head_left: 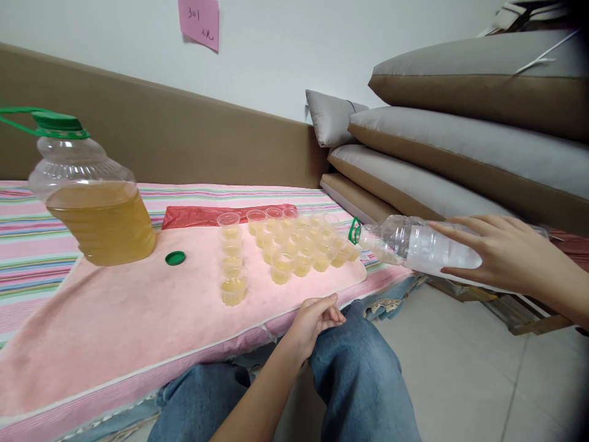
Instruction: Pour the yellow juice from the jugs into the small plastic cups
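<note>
Your right hand (497, 252) is wrapped around the clear bottle (409, 240), tipped nearly level so its neck points towards the cups (302, 248) grouped on the pink towel (129, 313), apparently for easy reach; whether liquid flows is too small to tell. Your left hand (316, 320), loosely curled and seemingly holding nothing, lies by your knee (363, 362).
</note>
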Demonstrator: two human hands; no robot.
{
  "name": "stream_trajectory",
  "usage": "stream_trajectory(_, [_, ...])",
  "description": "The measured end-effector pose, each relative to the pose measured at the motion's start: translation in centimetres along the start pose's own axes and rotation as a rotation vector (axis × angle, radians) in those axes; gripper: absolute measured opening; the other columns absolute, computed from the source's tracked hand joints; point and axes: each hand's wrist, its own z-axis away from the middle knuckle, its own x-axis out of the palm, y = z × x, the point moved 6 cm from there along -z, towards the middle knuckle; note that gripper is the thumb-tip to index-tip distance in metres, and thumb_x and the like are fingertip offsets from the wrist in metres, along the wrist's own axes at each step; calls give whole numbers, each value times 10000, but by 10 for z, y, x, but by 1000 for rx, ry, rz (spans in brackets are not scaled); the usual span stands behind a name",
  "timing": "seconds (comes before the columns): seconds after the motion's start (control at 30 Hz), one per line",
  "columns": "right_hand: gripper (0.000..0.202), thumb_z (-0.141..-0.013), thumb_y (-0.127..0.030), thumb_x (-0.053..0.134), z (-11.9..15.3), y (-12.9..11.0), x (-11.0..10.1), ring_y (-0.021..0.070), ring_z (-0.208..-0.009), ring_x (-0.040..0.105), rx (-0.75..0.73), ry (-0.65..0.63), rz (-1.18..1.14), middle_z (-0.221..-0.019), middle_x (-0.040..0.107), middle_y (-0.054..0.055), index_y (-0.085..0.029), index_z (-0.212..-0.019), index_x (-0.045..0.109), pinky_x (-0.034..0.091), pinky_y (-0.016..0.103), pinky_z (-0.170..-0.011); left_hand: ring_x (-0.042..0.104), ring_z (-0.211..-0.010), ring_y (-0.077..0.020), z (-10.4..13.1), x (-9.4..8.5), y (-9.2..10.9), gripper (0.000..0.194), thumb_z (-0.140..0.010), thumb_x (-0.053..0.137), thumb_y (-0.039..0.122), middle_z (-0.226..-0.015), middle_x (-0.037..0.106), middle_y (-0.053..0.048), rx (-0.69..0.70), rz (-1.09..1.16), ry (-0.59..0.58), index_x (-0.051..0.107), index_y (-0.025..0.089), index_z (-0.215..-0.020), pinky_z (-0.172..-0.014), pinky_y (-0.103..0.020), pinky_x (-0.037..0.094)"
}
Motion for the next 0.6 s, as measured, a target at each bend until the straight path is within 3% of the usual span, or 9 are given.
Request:
stream_trajectory(0.33, [688,-831,-624,480,6,5,2,359,-1014,621,48,9,27,-1218,647,136,-213,-1383,510,463,472,-843,582,-608,-138,0,0,0,455,-598,800,529,-541,605,-33,-10,0,15,574,162,-454,-708,-278,438])
stream_trajectory(0.6, [707,-802,-602,530,9,11,16,356,-1026,608,70,-17,37,-1230,651,123,-219,-1395,495,456,461,-843,584,-607,-140,-1,-1,-1,451,-598,803,525,-539,605,-31,-10,7,15,575,161,-458,-702,-279,436])
